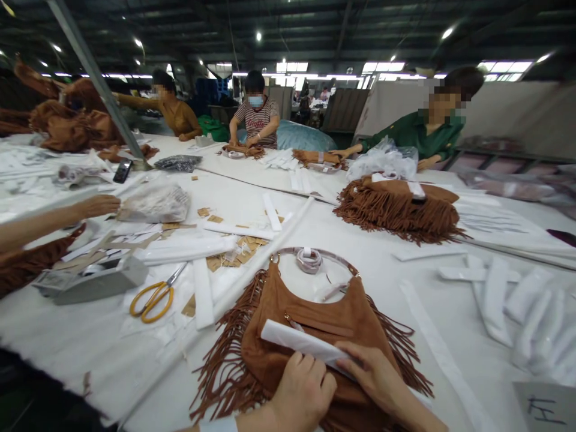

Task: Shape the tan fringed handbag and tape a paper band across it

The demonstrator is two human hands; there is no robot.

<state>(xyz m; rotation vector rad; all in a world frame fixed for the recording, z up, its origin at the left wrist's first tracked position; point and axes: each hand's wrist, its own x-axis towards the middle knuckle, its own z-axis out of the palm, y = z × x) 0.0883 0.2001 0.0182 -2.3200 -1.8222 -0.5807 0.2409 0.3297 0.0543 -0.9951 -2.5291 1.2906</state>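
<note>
In the head view a brown fringed suede handbag (315, 306) lies on the table before me, its strap arched at the far side. Across its front a folded strip of white paper (288, 339) slants over the bag, below a zip. My left hand (302, 390) is closed, its curled fingers at the strip's lower edge; its fingertips are hidden. Thumb and fingers of my right hand (378, 372) pinch the strip's right end. A coiled strap (308, 260) with a white band sits inside the handle loop.
Yellow-handled scissors (153, 300) and a grey tray (101, 279) lie to the left, near a co-worker's arm (58, 219). White paper strips (495, 300) are spread at right. Another fringed bag (400, 207) lies beyond, near a co-worker in green (414, 135). A metal post (99, 84) stands at left.
</note>
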